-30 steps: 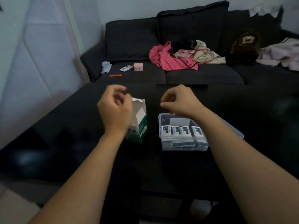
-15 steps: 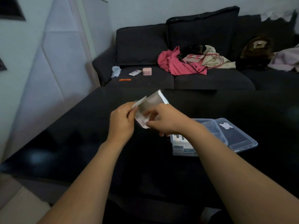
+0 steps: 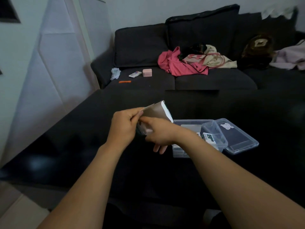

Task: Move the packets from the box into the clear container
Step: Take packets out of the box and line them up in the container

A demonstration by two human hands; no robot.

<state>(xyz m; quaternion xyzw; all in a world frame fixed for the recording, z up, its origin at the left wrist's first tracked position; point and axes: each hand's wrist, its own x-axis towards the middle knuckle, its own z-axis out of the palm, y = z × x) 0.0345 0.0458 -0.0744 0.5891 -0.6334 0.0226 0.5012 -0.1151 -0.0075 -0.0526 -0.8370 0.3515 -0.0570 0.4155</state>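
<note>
Several packets (image 3: pixel 208 137) already sit in clear container (image 3: pixel 189 123) on bench (image 3: pixel 82 129), lid (image 3: pixel 239 138) beside it; box (image 3: pixel 158 111) held up tilted just left of container; left hand (image 3: pixel 123 128) grips box; right hand (image 3: pixel 158 134) reaching at box opening, fingers partly hidden, grip unclear; box contents unseen, so remainder cannot be judged.

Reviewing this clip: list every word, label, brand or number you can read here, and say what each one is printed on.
No text can be read in this frame.
Box, held in both hands: printing on its edge, blurred.
Packets in the clear container: dark and white labels, too small.
Lid: pale sticker, no legible words.
Small pack on the sofa: coloured marks, too small.
</note>
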